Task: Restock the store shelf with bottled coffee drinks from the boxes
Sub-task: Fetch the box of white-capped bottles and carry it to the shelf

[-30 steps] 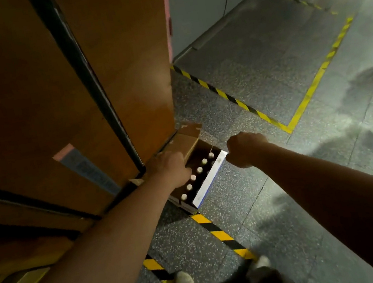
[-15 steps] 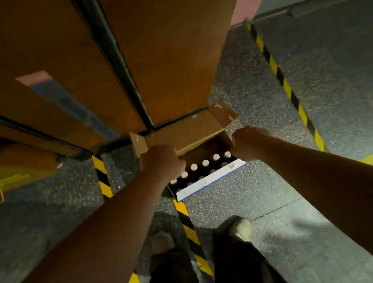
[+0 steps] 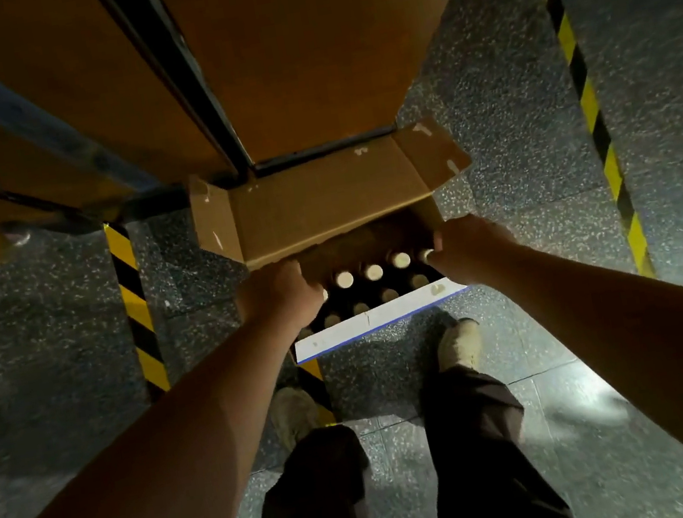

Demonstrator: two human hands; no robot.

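Lowest in the frame, your dark trousers [image 3: 474,440] and pale shoes [image 3: 457,343] stand on the speckled floor [image 3: 510,117]. One foot is on either side of a strip of yellow-and-black tape [image 3: 312,376]. Your forearms reach up to the centre of the frame, where the open cardboard box [image 3: 323,212] sits on the floor. Your left hand [image 3: 278,296] is curled over the box's left edge and your right hand [image 3: 469,248] grips its right edge; the fingertips are hidden. Between your hands, the pale caps of the coffee bottles [image 3: 373,272] stand in rows inside. Above the box's raised far flap, an orange shelf panel [image 3: 320,59] fills the top of the frame.
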